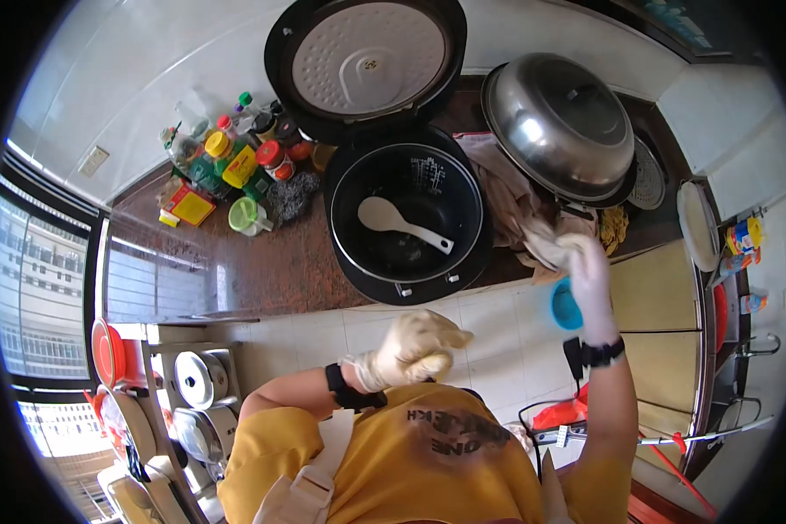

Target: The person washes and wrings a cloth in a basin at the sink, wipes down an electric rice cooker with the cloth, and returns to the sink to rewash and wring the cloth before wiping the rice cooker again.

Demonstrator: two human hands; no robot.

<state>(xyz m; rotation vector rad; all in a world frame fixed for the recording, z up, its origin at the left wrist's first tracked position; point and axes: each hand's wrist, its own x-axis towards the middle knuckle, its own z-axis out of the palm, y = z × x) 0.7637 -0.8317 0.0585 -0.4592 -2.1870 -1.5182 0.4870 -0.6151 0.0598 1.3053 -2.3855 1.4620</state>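
the rice cooker (374,286) is standing on the counter (236,278) directly before the person, and its lid (367,63) is tilting up behind it, presumably so that the inner pot (349,196) is staying easy to get into. the white rice paddle (397,220) is lying inside the rice cooker, its handle pointing toward the front right of the rim, which is probably keeping it handy and off the counter. a crumpled cloth (502,188) is spreading just beside the rice cooker on its right, perhaps because that side is nearest the right hand. a large metal dome (555,131) is sitting farther to the right of the rice cooker, behind the cloth, while bottles and jars (237,168) are crowding together to its left, seemingly out of the way.

the gloved right hand (589,266), right of the rice cooker, is bending its fingers inward and apparently gripping the near end of the cloth. the gloved left hand (417,347) is hanging in front of the rice cooker, fingers half curled; nothing is showing in it, but whether the palm is hiding something i cannot tell.
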